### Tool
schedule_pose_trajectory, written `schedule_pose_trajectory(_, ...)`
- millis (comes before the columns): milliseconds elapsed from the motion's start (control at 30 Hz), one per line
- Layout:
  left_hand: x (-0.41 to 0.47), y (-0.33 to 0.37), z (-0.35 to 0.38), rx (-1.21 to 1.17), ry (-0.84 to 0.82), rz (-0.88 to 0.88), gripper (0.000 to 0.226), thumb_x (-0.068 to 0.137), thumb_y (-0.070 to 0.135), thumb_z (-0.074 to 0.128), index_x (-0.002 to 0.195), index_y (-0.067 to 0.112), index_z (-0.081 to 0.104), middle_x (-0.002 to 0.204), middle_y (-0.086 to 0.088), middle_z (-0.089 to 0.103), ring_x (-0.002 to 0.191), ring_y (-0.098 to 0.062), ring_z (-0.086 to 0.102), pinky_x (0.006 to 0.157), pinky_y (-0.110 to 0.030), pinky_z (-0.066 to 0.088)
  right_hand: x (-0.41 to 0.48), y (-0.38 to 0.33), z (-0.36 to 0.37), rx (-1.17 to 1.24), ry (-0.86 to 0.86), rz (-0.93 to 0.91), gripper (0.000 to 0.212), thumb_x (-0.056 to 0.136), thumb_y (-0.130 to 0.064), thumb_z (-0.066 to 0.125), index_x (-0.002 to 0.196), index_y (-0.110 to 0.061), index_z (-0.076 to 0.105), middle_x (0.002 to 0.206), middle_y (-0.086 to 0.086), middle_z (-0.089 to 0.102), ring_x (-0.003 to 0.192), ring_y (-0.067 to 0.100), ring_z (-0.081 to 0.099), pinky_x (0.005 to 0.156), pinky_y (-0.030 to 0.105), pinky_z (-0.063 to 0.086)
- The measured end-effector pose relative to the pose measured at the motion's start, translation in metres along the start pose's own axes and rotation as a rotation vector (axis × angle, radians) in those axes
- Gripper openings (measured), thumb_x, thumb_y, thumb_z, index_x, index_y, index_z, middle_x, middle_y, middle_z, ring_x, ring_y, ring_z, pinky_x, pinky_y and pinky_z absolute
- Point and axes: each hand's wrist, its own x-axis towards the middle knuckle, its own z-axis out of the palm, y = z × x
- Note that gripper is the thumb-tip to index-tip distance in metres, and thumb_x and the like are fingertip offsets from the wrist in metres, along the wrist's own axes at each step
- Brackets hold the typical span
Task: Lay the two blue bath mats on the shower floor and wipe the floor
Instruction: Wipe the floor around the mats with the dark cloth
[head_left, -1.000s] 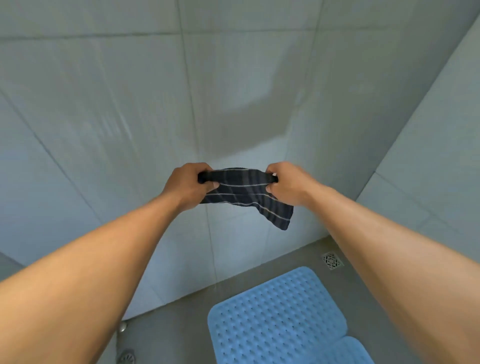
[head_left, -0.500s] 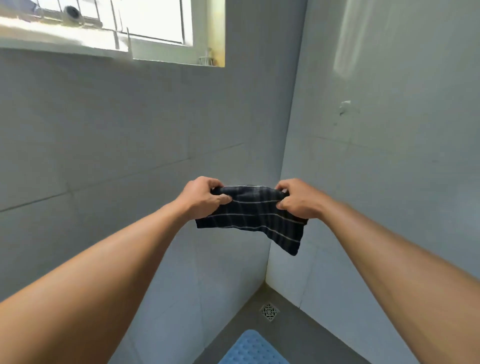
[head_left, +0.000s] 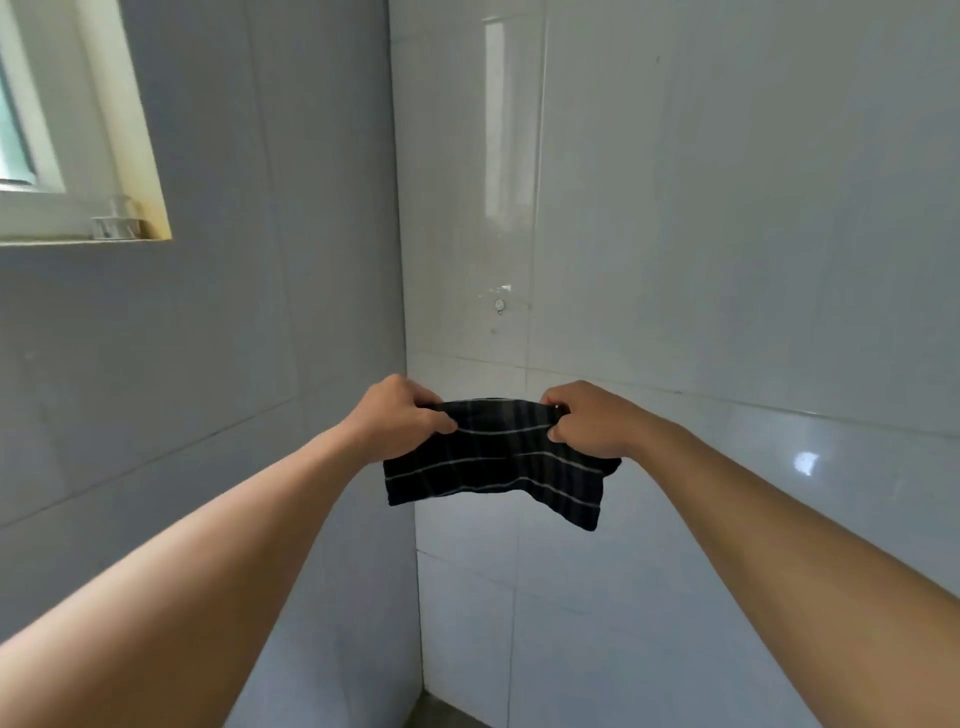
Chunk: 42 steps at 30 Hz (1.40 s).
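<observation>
Head view: left hand and right hand each pinch a top corner of a dark striped cloth, fingers curled tight, at frame centre. It hangs spread in front of the tiled wall corner, probably being opened out for wiping. Window upper left. Only a sliver of shower floor shows at bottom; the bath mats are out of frame.
</observation>
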Motion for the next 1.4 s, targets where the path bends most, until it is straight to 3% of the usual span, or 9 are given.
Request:
schedule_pose_trajectory(167, 0.066, 0.016, 0.024, -0.019, -0.020, 0.043, 0.009, 0.085, 0.026, 0.073, 0.086, 0.021, 0.080, 0.080, -0.004, 0.075, 0.081, -0.018, 0.070, 0.075, -0.031, 0.056, 0.044, 0.034, -0.030, 0.028, 0.058, 0.034, 0.019, 0.086, -0.001, 0.052, 0.092, -0.013, 0.065, 0.092, 0.008, 0.067, 0.086, 0.023, 0.062, 0.069, 0.031, 0.045)
schedule_pose_trajectory(333, 0.125, 0.020, 0.034, -0.056, -0.003, 0.100, 0.010, 0.086, 0.020, 0.072, 0.092, 0.020, 0.080, 0.079, 0.001, 0.075, 0.076, -0.011, 0.068, 0.059, -0.016, 0.046, 0.085, 0.049, -0.044, 0.064, 0.077, 0.062, 0.020, 0.086, -0.004, 0.051, 0.094, -0.017, 0.064, 0.090, 0.005, 0.067, 0.085, 0.022, 0.062, 0.069, 0.030, 0.046)
schedule_pose_trajectory(533, 0.198, 0.004, 0.026, -0.114, 0.047, 0.193, 0.017, 0.085, 0.013, 0.072, 0.094, 0.028, 0.073, 0.088, 0.007, 0.071, 0.083, -0.012, 0.066, 0.065, -0.018, 0.045, 0.133, 0.053, -0.043, 0.182, 0.127, 0.079, 0.013, 0.093, -0.023, 0.063, 0.106, -0.021, 0.065, 0.103, 0.003, 0.071, 0.096, 0.021, 0.068, 0.090, 0.038, 0.053)
schedule_pose_trajectory(700, 0.252, -0.026, 0.016, -0.147, 0.081, 0.217, 0.022, 0.082, 0.009, 0.073, 0.096, 0.026, 0.070, 0.091, 0.007, 0.070, 0.085, -0.016, 0.066, 0.077, -0.030, 0.054, 0.185, 0.042, -0.030, 0.250, 0.216, 0.080, 0.009, 0.094, -0.026, 0.063, 0.102, -0.024, 0.067, 0.100, 0.001, 0.073, 0.092, 0.019, 0.071, 0.091, 0.039, 0.056)
schedule_pose_trajectory(833, 0.283, -0.049, 0.019, -0.116, 0.137, 0.278, 0.028, 0.083, 0.004, 0.065, 0.096, 0.028, 0.072, 0.089, 0.008, 0.071, 0.083, -0.011, 0.066, 0.071, -0.026, 0.055, 0.224, 0.036, -0.009, 0.183, 0.304, 0.082, 0.011, 0.093, -0.019, 0.058, 0.099, -0.024, 0.067, 0.095, 0.001, 0.073, 0.088, 0.019, 0.069, 0.088, 0.043, 0.056)
schedule_pose_trajectory(933, 0.302, -0.059, 0.023, -0.121, 0.179, 0.369, 0.039, 0.083, -0.002, 0.059, 0.104, 0.031, 0.056, 0.103, 0.009, 0.063, 0.082, -0.015, 0.063, 0.062, -0.024, 0.049, 0.244, 0.035, -0.003, 0.180, 0.380, 0.071, 0.021, 0.097, -0.017, 0.055, 0.116, -0.027, 0.055, 0.100, 0.004, 0.070, 0.082, 0.019, 0.067, 0.081, 0.038, 0.056)
schedule_pose_trajectory(1100, 0.348, -0.066, 0.032, 0.015, 0.196, 0.450, 0.038, 0.090, -0.005, 0.061, 0.085, 0.030, 0.074, 0.102, 0.008, 0.060, 0.092, -0.015, 0.059, 0.072, -0.013, 0.041, 0.274, 0.043, -0.010, -0.156, 0.450, -0.046, 0.027, 0.100, -0.006, 0.048, 0.110, -0.028, 0.035, 0.078, 0.006, 0.055, 0.060, 0.019, 0.047, 0.058, 0.042, 0.048)
schedule_pose_trajectory(1300, 0.391, -0.058, 0.045, 0.192, 0.352, 0.563, 0.025, 0.096, 0.013, 0.059, 0.117, 0.021, 0.070, 0.107, 0.003, 0.060, 0.093, -0.027, 0.061, 0.067, -0.022, 0.043, 0.317, 0.047, -0.019, -0.431, 0.659, -0.055, 0.039, 0.094, -0.002, 0.046, 0.124, -0.027, 0.052, 0.106, 0.001, 0.053, 0.082, 0.027, 0.056, 0.068, 0.035, 0.049)
schedule_pose_trajectory(1400, 0.401, -0.061, 0.055, 0.324, 0.474, 0.632, 0.034, 0.092, 0.013, 0.060, 0.123, 0.023, 0.070, 0.115, -0.009, 0.063, 0.091, -0.036, 0.063, 0.071, -0.034, 0.042, 0.329, 0.047, -0.014, -0.423, 0.667, 0.053, 0.030, 0.097, -0.019, 0.047, 0.125, -0.027, 0.052, 0.113, 0.002, 0.053, 0.093, 0.029, 0.050, 0.080, 0.042, 0.049)
